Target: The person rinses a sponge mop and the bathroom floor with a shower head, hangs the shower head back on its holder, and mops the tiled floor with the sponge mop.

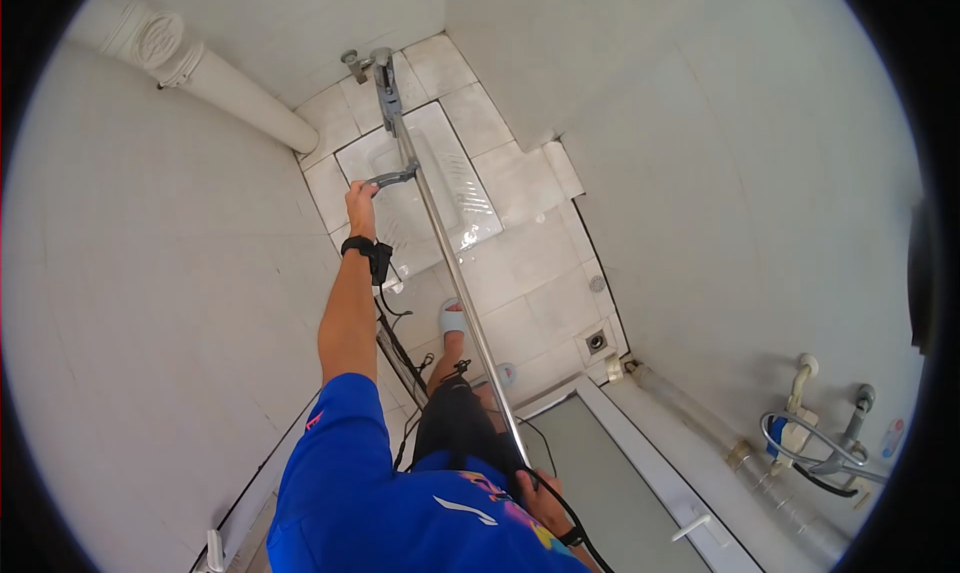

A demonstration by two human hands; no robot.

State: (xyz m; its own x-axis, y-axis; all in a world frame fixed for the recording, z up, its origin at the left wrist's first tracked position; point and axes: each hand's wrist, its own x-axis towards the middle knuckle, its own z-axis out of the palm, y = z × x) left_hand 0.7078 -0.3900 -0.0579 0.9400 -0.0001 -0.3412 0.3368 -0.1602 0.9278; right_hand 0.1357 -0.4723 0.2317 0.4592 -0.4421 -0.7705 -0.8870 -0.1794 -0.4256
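A long shiny metal pole (451, 263) runs from near my waist out over the white squat toilet pan (487, 220). Grey plastic fittings (388, 98) sit at its far end, and a curved grey lever (392, 179) juts from its side. My left hand (361, 209), arm outstretched, is closed on the end of this lever. Close to my body, my right hand (541, 499) is closed around the near end of the pole, partly covered by a black cable (570, 518). Whatever tool the pole belongs to, its kind is unclear.
A thick white drainpipe (235, 91) comes down at the left wall. Floor drains (597, 342) lie to the right. Behind them are a glazed white door (600, 463) and a wall tap with a hose (835, 448). Cables hang beside my legs.
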